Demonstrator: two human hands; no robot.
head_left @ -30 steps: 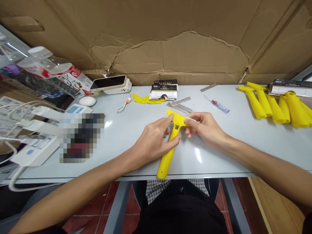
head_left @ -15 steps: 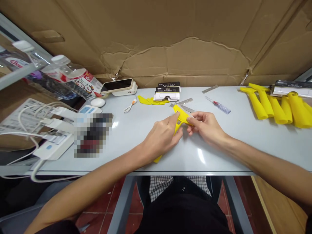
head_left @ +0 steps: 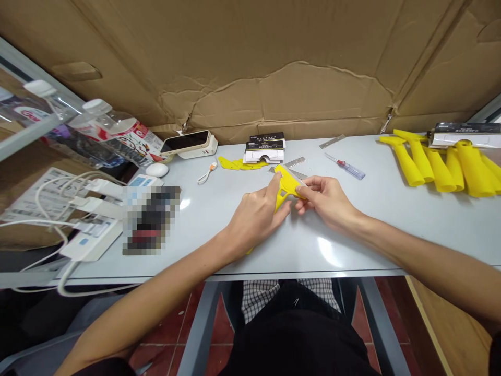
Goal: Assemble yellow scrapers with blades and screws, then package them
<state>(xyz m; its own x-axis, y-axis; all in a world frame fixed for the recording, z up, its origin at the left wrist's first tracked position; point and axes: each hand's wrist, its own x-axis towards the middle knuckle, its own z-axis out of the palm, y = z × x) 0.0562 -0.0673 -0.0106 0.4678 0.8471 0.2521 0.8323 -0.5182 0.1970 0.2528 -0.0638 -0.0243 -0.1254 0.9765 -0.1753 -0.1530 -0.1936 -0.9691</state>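
A yellow plastic scraper (head_left: 288, 183) is held between both hands, its wide head pointing away from me and to the right. My left hand (head_left: 256, 216) wraps the handle, which it mostly hides; the index finger lies along the head. My right hand (head_left: 326, 198) pinches the right end of the head between thumb and fingers. A thin pale edge, perhaps a blade, runs along the head. Just beyond lie loose metal blades (head_left: 295, 162), with another blade (head_left: 332, 141) farther back. A screwdriver (head_left: 345, 166) with a clear handle rests right of them.
Black-and-white boxes (head_left: 264, 151) stand behind flat yellow pieces (head_left: 237, 164). Several yellow handles (head_left: 442, 169) lie at the right beside another box (head_left: 469, 136). On the left are a phone (head_left: 187, 143), a power strip (head_left: 96, 240) with cables, and bottles (head_left: 125, 133). Cardboard (head_left: 282, 99) walls the back.
The view has shifted slightly. Both hands keep their hold on the scraper, whose head is turned a little, showing its pale edge more clearly.
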